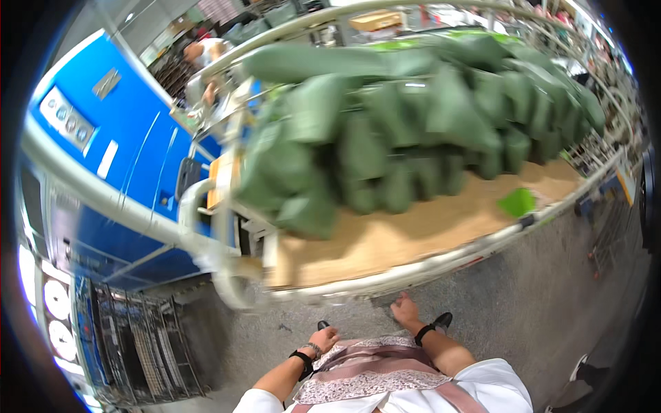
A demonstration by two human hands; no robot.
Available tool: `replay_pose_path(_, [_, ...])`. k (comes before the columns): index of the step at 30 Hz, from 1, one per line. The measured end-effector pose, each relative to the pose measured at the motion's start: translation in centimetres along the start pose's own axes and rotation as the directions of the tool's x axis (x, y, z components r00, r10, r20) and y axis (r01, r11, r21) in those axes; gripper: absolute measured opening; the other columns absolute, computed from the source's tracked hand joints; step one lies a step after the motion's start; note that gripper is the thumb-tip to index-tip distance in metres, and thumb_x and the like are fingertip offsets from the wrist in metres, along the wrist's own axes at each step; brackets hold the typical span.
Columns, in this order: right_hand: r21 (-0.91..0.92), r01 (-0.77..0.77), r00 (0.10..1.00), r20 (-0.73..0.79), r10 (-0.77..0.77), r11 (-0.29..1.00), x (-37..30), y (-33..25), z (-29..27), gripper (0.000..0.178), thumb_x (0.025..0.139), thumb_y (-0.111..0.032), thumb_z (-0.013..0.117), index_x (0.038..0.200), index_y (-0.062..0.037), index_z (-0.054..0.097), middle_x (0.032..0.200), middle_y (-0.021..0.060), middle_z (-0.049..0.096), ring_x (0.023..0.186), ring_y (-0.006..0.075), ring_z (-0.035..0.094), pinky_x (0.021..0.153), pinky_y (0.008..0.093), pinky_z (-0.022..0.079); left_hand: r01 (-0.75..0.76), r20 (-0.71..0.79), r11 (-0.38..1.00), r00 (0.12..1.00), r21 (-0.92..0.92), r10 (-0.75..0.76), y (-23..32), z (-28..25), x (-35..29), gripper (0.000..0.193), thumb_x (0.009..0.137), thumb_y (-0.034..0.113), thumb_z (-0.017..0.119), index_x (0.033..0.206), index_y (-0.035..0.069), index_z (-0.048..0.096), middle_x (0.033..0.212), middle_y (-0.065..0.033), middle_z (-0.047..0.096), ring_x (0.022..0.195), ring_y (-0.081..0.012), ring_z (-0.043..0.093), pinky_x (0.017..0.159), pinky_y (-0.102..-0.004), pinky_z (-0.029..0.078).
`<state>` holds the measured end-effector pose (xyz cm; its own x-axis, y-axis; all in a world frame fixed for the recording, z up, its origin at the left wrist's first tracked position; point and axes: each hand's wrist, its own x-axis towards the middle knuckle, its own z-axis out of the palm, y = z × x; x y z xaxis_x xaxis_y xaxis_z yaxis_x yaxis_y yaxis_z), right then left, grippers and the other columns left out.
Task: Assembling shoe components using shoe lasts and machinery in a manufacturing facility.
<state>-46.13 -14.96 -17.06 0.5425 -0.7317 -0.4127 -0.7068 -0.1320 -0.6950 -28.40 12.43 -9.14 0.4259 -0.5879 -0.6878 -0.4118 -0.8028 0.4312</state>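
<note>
My left hand [323,339] hangs in front of my patterned apron [375,368], its fingers loosely curled with nothing visible in them. My right hand [406,311] is held forward, just short of the near rail of a white-framed cart [385,277]; its fingers are partly bent and apart, and it looks bare. Rows of dark green cloth-like pieces [454,110] hang over bars on the cart, smeared by motion. Beneath them is a brown board [385,237] with a bright green scrap [516,202] on it. A gap shows between each hand and the cart.
A blue machine cabinet [127,131] with dials stands at the left. Below it is a dark metal rack [141,344]. Another person [205,58] is beyond the cart at the far left. A shoe [580,366] shows at the lower right on the grey floor [482,289].
</note>
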Motion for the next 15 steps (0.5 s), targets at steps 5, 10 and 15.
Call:
replay_pose_path(5, [0.724,-0.073,0.997,0.054,0.049,0.686,-1.1,-6.9,12.7,0.026,0.078,-0.009,0.070,0.103,-0.0024,0.065,0.092,0.0085,0.067,0.075,0.0241,0.059,0.072,0.0410,0.051,0.048,-0.172,0.958,0.980,-0.284,-0.100,-12.0,-8.5,-2.8,0.047,0.088,0.041,0.061,0.120,0.007,0.066,0.112,-0.0180,0.071,0.107,-0.0326,0.067,0.094,-0.0400,0.051])
replay_pose_path(10, [0.728,-0.246,0.964,0.253,0.083,0.640,-2.6,-4.5,9.0,0.017,0.079,0.000,0.067,0.094,-0.0054,0.061,0.093,0.0067,0.064,0.073,0.0146,0.063,0.064,0.0323,0.053,0.072,-0.226,0.904,0.957,-0.422,-0.181,-18.3,-16.5,-2.0,0.045,0.086,0.041,0.064,0.115,0.007,0.068,0.106,-0.0155,0.072,0.102,-0.0311,0.069,0.089,-0.0404,0.053])
replay_pose_path(15, [0.627,-0.120,0.993,0.056,0.108,0.770,-3.7,-10.8,11.0,0.038,0.088,-0.011,0.071,0.122,-0.0044,0.054,0.105,0.0097,0.065,0.090,0.0196,0.068,0.071,0.0307,0.055,-0.152,-0.186,0.949,0.977,-0.277,0.102,-15.6,-26.2,7.0,0.043,0.088,0.041,0.063,0.114,0.006,0.067,0.103,-0.0165,0.072,0.099,-0.0328,0.068,0.086,-0.0422,0.053])
